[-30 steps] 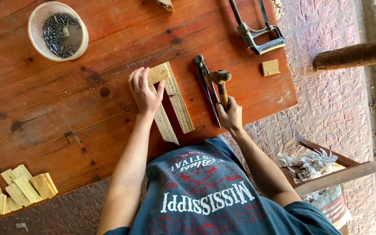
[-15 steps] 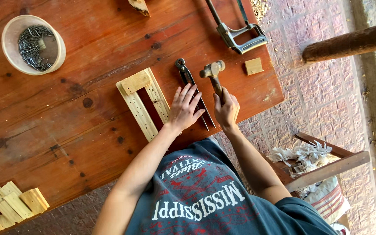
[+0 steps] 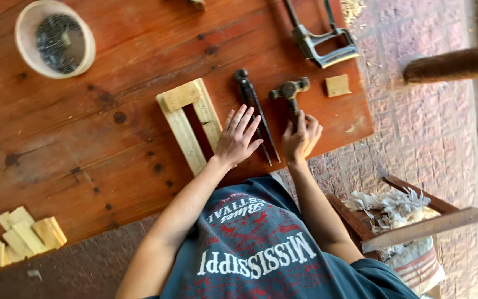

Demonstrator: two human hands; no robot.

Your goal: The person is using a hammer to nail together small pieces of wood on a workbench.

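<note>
At the far left lie cut wooden blocks (image 3: 15, 238), unused, and a bowl of nails (image 3: 55, 37) stands well apart. In the middle, the wooden frame (image 3: 186, 124) lies flat on the table (image 3: 84, 138), two slats joined by one crosspiece, its near end open. The left hand (image 3: 238, 138) rests fingers spread just beside it, over the pincers (image 3: 256, 113). The right hand (image 3: 301, 138) grips the hammer (image 3: 290, 94), lying on the table, so nailing seems partly done

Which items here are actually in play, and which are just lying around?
In play:
- hammer, in the right hand grip
- pincers and wooden slat frame, either side of the flat left hand

Lying about:
- bowl of nails
- metal saw frame
- small wood block
- wood offcuts
</note>
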